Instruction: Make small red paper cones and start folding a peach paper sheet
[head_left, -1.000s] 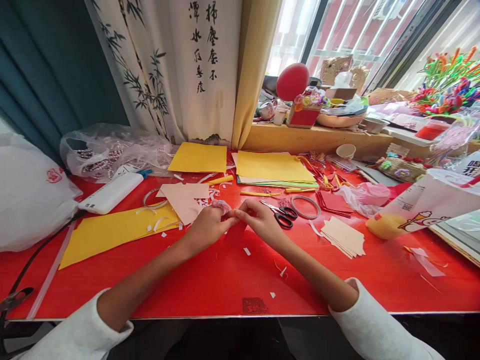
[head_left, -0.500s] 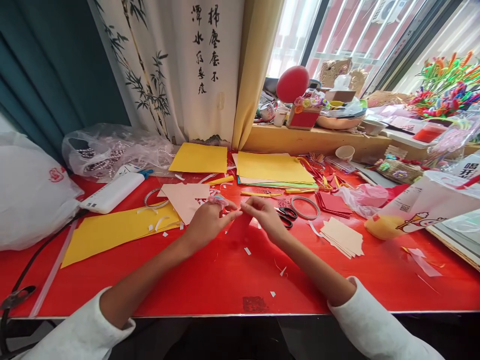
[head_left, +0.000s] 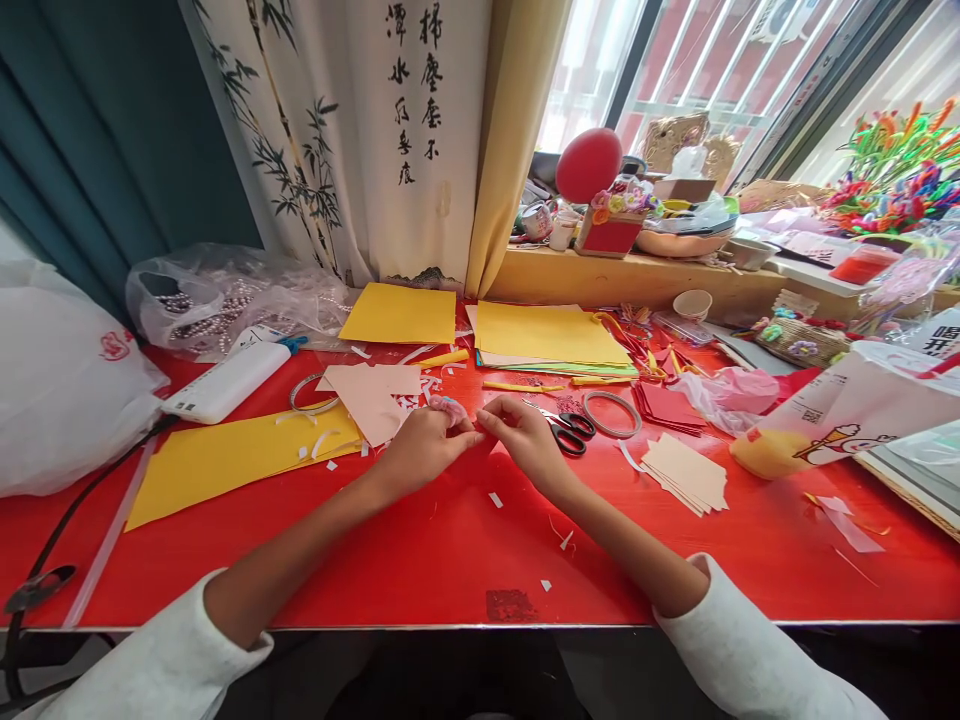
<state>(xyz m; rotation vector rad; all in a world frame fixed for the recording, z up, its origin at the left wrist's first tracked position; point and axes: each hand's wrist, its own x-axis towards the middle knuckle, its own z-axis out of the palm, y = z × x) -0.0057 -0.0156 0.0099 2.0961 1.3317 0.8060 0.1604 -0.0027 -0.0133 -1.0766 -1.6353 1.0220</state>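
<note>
My left hand (head_left: 427, 442) is closed around a small crumpled pink and light-blue piece (head_left: 448, 407), which shows above the fingers; its kind is unclear. Thumb and fingertips of my right hand (head_left: 529, 440) are pinched together, close to the left fingertips. Whatever they pinch is too small to make out. Black-handled scissors (head_left: 574, 436) lie just right of the right hand. Beside them is a tape roll (head_left: 611, 414). Left of my left hand, pale pink paper (head_left: 360, 392) with a notch cut out lies partly over a yellow sheet (head_left: 232, 462).
White paper scraps dot the red tabletop (head_left: 375, 560). Stacked yellow sheets (head_left: 551, 332) lie at the back. Beige cards (head_left: 686, 474), red cards (head_left: 666, 408) and a drink cup (head_left: 847, 405) stand right. A white power strip (head_left: 232, 380) and plastic bag (head_left: 67, 380) are left.
Both hands stay together over the table with only small finger shifts. The pink and blue piece sits slightly further right, and more of the scissors shows beside my right hand.
</note>
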